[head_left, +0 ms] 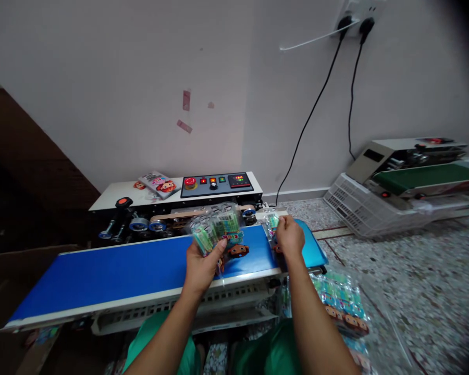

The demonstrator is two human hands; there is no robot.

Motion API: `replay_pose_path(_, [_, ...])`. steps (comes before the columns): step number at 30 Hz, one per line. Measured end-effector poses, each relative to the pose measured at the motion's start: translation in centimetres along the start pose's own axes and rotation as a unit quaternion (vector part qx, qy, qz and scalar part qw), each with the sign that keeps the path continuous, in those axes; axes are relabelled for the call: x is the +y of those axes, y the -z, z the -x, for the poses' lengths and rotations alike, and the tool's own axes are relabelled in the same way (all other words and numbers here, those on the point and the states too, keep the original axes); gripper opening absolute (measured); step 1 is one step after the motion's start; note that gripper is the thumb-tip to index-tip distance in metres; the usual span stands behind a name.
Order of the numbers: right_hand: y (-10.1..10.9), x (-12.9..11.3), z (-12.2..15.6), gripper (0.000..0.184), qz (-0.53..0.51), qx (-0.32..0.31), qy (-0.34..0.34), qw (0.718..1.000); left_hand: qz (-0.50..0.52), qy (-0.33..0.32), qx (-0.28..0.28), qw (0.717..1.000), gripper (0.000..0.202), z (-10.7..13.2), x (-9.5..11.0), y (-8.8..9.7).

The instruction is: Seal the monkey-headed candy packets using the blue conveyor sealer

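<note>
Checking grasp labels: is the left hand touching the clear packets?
Touching: the head view shows the left hand with its thumb and fingers wrapped around the clear packets.

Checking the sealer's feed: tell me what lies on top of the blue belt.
On the blue belt: a clear packet gripped by the left hand, and another packet under the right hand. Both hands cover the belt beneath them.

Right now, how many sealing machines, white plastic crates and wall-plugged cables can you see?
Band sealing machines: 2, one with the blue conveyor belt, one with the green belt
White plastic crate: 1
Black cables plugged into the wall: 2
White cable: 1
Total: 6
</note>
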State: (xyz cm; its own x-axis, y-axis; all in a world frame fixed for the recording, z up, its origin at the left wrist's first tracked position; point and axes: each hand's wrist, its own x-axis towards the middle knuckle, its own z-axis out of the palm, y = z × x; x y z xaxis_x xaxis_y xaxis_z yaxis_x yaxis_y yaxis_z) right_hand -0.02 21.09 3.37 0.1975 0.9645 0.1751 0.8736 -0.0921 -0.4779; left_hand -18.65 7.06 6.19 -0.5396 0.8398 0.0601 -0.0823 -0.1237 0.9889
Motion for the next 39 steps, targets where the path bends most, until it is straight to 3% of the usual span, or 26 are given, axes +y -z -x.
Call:
replay_pose_path(6, [-1.7,-2.1,0.5,0.035,-0.003,-0.043,0.036,0.998,0.022,0.031,-0.008,0.999,0.034,0.1,-0.1,0.2])
replay_pose_path(10, [-1.1,-3.8,2.0,0.036,-0.139,-0.028,0.107,0.984,0.021,0.028,-0.008,0.999,0.038,0.1,-0.2,0.3])
replay_pose_path(12, [0.2,-4.8,3.3,0.041,-0.3,-0.058,0.136,0.942,0.018,0.03,-0.003,0.999,0.039,0.1,-0.2,0.2])
replay_pose_path(15, [2.0,-6.3,5.5,0.037,-0.486,-0.144,0.18,0.843,0.016,0.031,-0.004,0.999,0.041,0.0,-0.1,0.1])
replay_pose_path(16, [2.4,-6.7,6.1,0.032,-0.512,-0.144,0.193,0.825,0.017,0.028,-0.005,0.999,0.041,0.1,0.0,0.0])
replay_pose_path(18, [2.7,-7.4,7.1,0.023,-0.53,-0.105,0.208,0.815,0.031,0.026,-0.01,0.999,0.044,0.2,0.1,-0.2])
replay_pose_path(21, [2.6,-7.6,7.2,0.02,-0.546,-0.027,0.185,0.817,0.071,0.043,-0.021,0.996,0.046,0.3,0.1,-0.4])
replay_pose_path(24, [2.6,-6.3,5.8,0.025,-0.554,0.067,0.116,0.822,0.076,0.051,-0.014,0.996,0.041,0.3,-0.1,-0.4])
replay_pose_path(26, [2.4,-4.6,4.3,0.03,-0.506,0.102,0.081,0.852,0.066,0.049,-0.005,0.997,0.039,0.2,-0.3,-0.2])
replay_pose_path(29, [1.6,-1.6,2.0,0.034,-0.322,0.127,0.068,0.936,0.067,0.049,0.003,0.997,0.041,0.1,-0.3,0.0])
replay_pose_path(31, [0.9,-0.1,0.9,0.033,-0.175,0.115,0.055,0.976,0.075,0.052,0.004,0.996,0.043,0.1,-0.2,-0.1])
replay_pose_path(33, [0.3,0.5,0.3,0.033,-0.06,0.073,0.029,0.995,0.083,0.058,0.001,0.995,0.045,0.2,-0.1,-0.2])
replay_pose_path(36, [-0.6,-0.1,0.1,0.034,0.025,0.023,0.001,0.999,0.089,0.064,0.001,0.994,0.043,0.3,0.0,-0.4])
replay_pose_path(39, [-1.5,-1.4,0.3,0.033,0.035,0.003,0.013,0.999,0.086,0.06,0.003,0.994,0.037,0.4,0.1,-0.5])
